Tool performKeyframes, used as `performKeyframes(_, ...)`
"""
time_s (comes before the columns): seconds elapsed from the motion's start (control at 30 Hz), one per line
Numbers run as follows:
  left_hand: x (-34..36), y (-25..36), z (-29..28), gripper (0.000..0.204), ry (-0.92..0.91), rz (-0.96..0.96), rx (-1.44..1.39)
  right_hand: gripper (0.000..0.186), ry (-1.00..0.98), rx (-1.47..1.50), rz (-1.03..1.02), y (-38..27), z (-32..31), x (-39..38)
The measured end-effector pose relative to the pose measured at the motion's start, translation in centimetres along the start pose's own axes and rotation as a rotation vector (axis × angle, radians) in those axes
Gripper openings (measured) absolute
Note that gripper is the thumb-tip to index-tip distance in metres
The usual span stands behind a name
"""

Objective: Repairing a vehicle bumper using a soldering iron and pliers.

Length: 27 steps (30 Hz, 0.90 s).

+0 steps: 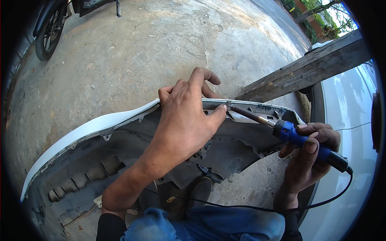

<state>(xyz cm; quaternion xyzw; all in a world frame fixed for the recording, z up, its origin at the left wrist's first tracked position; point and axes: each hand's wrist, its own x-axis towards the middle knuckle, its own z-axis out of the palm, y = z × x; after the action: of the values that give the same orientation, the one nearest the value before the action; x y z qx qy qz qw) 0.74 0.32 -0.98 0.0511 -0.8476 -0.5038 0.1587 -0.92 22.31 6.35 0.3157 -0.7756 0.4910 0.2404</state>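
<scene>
A car bumper [132, 138], white outside and dark grey inside, stretches across in front of me with its inner side toward me. My left hand [187, 105] grips its upper edge, the thumb on the inner side and the other fingers over the outside. The index finger is bent and lifted off the edge. In my right hand [311, 150] is a blue-handled soldering iron [291, 134], its metal shaft pointing left. The iron's tip lies at the bumper's upper edge, close to my left thumb. A black cord [257, 208] trails from the handle across my legs.
Pliers [210, 172] with dark handles lie by my shoe [200, 192]. A wooden beam [305, 66] slants in at the right, beside a pale car [350, 120]. A motorcycle wheel [50, 34] stands at the far left on the concrete floor [132, 52].
</scene>
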Motion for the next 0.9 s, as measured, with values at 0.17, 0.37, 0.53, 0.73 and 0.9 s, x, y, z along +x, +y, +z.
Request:
performKeyframes(0.17, 0.0, 0.0, 0.0, 0.046, 0.007, 0.006, 0.003, 0.035, 0.022, -0.037, -0.029, 0.1, 0.0, 0.0)
performKeyframes(0.37, 0.0, -0.1, 0.0, 0.046, 0.014, 0.015, 0.012, 0.034, 0.029, -0.051, -0.057, 0.3, -0.2, 0.0)
performKeyframes(0.53, 0.0, -0.1, 0.0, 0.046, 0.011, 0.015, 0.000, 0.035, 0.031, -0.040, -0.063, 0.2, 0.1, 0.1)
performKeyframes(0.73, 0.0, -0.2, 0.0, 0.045, 0.008, 0.017, 0.000, 0.037, 0.033, -0.086, -0.075, 1.0, -0.5, -0.2)
performKeyframes(0.9, 0.0, -0.1, 0.0, 0.044, 0.010, 0.016, 0.001, 0.037, 0.018, -0.070, -0.042, 0.6, -0.6, -0.1)
